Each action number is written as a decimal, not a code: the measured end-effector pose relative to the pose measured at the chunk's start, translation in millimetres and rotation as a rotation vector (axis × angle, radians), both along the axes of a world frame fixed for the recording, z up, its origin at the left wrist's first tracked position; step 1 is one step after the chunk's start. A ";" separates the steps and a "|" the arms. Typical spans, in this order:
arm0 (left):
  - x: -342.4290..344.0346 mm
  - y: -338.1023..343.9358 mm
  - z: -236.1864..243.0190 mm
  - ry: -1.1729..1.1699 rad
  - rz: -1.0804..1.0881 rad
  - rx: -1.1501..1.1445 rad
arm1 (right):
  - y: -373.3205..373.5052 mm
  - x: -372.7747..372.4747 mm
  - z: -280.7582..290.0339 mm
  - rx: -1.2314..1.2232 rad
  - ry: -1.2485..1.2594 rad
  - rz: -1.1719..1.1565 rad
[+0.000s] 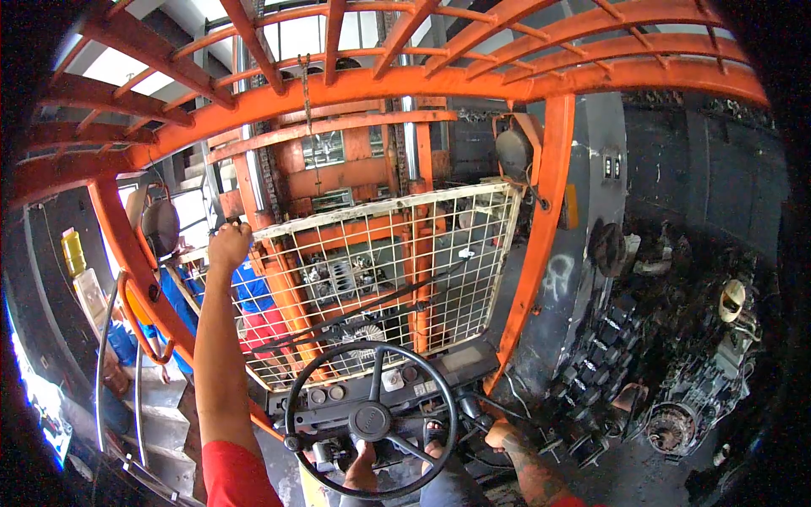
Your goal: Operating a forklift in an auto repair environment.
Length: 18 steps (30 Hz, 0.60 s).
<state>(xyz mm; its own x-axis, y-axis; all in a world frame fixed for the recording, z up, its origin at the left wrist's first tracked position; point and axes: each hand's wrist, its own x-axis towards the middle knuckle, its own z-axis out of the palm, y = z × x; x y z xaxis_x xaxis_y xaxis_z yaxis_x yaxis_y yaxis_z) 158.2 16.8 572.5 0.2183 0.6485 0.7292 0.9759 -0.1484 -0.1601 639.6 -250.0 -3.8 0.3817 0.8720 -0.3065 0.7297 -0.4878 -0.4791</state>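
Observation:
My left arm, in a red sleeve, reaches up and forward. My left hand [229, 245] is closed at the upper left corner of a white wire mesh panel [380, 208], which leans above the dashboard [460, 362]. Something small and dark shows at the fist; I cannot tell what it is. Low on the right, my right hand [504, 436] is curled around the end of a black control lever [475, 411], its fingertips partly hidden. Between my arms stands the black steering wheel [369, 420] of a forklift, with neither hand on it. My legs and feet show below and through it.
Orange overhead bars [355, 84] and posts [541, 228] frame the cab. Beyond the mesh rise the mast and an engine [342, 277]. A person in a blue shirt [252, 287] is behind the mesh at left. Metal steps [165, 431] lie left; greasy machine parts [676, 427] fill the right.

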 end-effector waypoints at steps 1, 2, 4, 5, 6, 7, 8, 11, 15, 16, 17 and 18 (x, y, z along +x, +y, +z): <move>-1.1 0.1 -0.3 0.003 -0.012 0.012 | -2.1 -2.8 13.3 -0.080 0.019 0.012; -2.1 0.7 -0.5 0.004 -0.008 0.012 | -4.1 -5.2 27.1 -0.161 0.038 0.025; -14.1 -6.8 -0.1 0.039 0.044 0.002 | -33.6 -53.3 146.3 0.000 0.245 -0.047; -15.1 -5.9 -1.3 0.036 0.042 0.004 | -55.9 -77.7 199.6 0.166 0.456 -0.144; -12.9 -1.9 -1.6 -0.033 -0.015 -0.005 | -66.0 -79.6 204.5 0.177 0.455 -0.153; -18.9 4.7 -1.5 -0.107 -0.051 -0.003 | -62.3 -79.6 206.9 0.190 0.440 -0.153; -27.4 14.5 -6.6 0.014 -0.005 0.118 | -56.8 -80.1 206.5 0.201 0.426 -0.149; -3.7 7.8 -6.0 0.031 0.010 0.102 | -49.7 -45.7 128.2 0.188 0.336 -0.150; 1.1 -11.3 0.3 0.076 0.000 0.060 | -11.0 5.7 9.6 0.126 0.040 -0.075; 5.8 -14.2 1.1 0.060 -0.006 0.062 | 3.6 3.4 -12.4 0.107 -0.034 -0.067; -2.2 -19.3 0.4 0.045 0.014 0.064 | 11.2 -0.6 -13.0 0.109 -0.033 -0.046; -3.6 -19.0 -0.1 0.044 0.018 0.063 | 15.6 -3.2 -11.6 0.106 -0.032 -0.042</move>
<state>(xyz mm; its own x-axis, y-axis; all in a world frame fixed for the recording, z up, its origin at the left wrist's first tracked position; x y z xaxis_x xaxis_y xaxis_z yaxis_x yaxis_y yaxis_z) 154.6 -2.3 572.4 0.2395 0.6055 0.7590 0.9702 -0.1190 -0.2112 636.4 -234.3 -15.3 0.4272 0.8817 -0.2003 0.7254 -0.4665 -0.5061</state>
